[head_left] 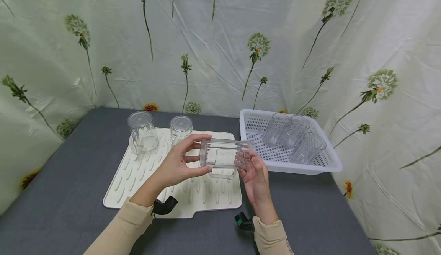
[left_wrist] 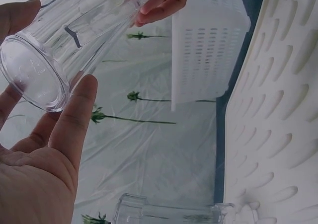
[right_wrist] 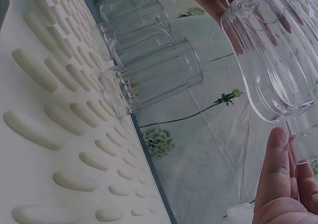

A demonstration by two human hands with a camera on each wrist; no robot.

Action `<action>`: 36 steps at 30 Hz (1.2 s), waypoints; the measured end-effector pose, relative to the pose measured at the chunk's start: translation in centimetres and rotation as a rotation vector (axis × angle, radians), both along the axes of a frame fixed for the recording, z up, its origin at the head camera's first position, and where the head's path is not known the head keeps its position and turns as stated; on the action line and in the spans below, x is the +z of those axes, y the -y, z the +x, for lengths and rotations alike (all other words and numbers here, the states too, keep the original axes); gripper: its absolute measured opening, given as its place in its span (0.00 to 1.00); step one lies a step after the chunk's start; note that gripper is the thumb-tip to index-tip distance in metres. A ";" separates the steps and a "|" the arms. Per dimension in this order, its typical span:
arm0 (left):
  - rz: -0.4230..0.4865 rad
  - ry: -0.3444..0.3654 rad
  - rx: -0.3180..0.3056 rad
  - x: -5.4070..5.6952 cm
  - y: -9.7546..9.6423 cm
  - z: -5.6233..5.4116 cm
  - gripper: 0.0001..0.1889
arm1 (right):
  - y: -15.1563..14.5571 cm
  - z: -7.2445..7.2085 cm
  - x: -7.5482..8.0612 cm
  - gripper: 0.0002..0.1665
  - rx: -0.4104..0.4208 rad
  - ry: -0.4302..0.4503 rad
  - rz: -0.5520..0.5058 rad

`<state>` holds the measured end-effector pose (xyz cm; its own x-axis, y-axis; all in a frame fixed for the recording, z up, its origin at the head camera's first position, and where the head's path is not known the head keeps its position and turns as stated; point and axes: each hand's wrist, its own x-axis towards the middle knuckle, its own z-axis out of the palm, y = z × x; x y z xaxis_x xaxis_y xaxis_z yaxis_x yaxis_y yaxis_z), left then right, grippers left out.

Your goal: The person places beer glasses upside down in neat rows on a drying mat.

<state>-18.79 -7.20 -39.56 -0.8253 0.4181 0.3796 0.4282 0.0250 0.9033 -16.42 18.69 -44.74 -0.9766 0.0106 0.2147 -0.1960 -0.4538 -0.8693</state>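
A clear glass mug [head_left: 224,153] lies sideways in the air above the cream drying mat [head_left: 131,182], its handle hanging toward the person. The left hand [head_left: 179,163] grips its base end between thumb and fingers; the left wrist view shows the round base [left_wrist: 35,72] by the fingers. At the rim end, the right hand [head_left: 255,178] holds the mug, fingertips around the edge. In the right wrist view the mug's ribbed wall [right_wrist: 273,50] shows above the right fingers. Two more glass mugs, one on the left [head_left: 142,132] and one nearer the middle [head_left: 180,126], stand upside down on the mat.
A white perforated plastic basket [head_left: 248,132] stands at the back right with several clear glasses [head_left: 308,147] inside. The grey tabletop [head_left: 62,182] runs around the mat. A flower-printed curtain [head_left: 220,44] hangs behind the table.
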 end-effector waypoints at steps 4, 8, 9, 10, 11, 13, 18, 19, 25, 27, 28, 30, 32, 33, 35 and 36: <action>-0.007 -0.004 0.004 0.1 0.1 0.0 0.43 | 0.0 -0.1 0.0 0.34 0.005 -0.007 0.009; -0.014 -0.013 0.006 0.2 0.3 -0.1 0.43 | -0.1 -0.2 -0.1 0.33 0.011 -0.028 0.021; -0.016 -0.014 0.007 0.2 0.3 -0.1 0.43 | -0.1 -0.2 -0.1 0.33 0.014 -0.033 0.022; -0.016 -0.014 0.006 0.3 0.3 -0.1 0.43 | -0.1 -0.2 -0.2 0.33 0.017 -0.037 0.024; -0.017 -0.011 0.009 0.4 0.4 -0.1 0.43 | -0.2 -0.2 -0.2 0.34 0.018 -0.040 0.023; -0.013 -0.004 0.013 0.5 0.5 -0.2 0.43 | -0.1 -0.2 -0.1 0.36 0.015 -0.035 0.020; -0.004 0.011 0.016 0.9 0.6 -0.3 0.42 | -0.1 -0.2 0.0 0.33 0.007 -0.022 -0.009; -0.008 0.013 0.017 1.0 0.6 -0.3 0.42 | -0.1 -0.2 0.0 0.31 0.009 -0.022 -0.014; -0.077 0.002 0.058 1.6 0.6 -0.7 0.42 | -0.3 -0.2 0.1 0.27 0.009 -0.033 -0.012; -0.100 -0.006 0.073 1.8 0.7 -0.9 0.42 | -0.4 -0.2 0.1 0.27 0.007 -0.035 -0.006; -0.114 -0.010 0.081 2.0 0.7 -1.0 0.42 | -0.4 -0.2 0.1 0.27 0.005 -0.036 -0.002; -0.138 -0.013 0.092 2.4 0.7 -1.2 0.42 | -0.4 -0.3 0.1 0.27 0.004 -0.039 -0.004; -0.158 -0.018 0.100 2.7 0.8 -1.3 0.41 | -0.4 -0.3 0.1 0.27 0.001 -0.043 -0.009; -0.170 -0.020 0.105 2.9 0.9 -1.4 0.41 | -0.4 -0.4 0.2 0.27 -0.001 -0.043 -0.010; -0.189 -0.021 0.117 3.2 1.0 -1.6 0.41 | -0.3 -0.4 0.2 0.27 -0.005 -0.049 -0.005; -0.201 -0.023 0.126 3.4 1.0 -1.7 0.41 | -0.3 -0.4 0.2 0.27 -0.008 -0.051 0.000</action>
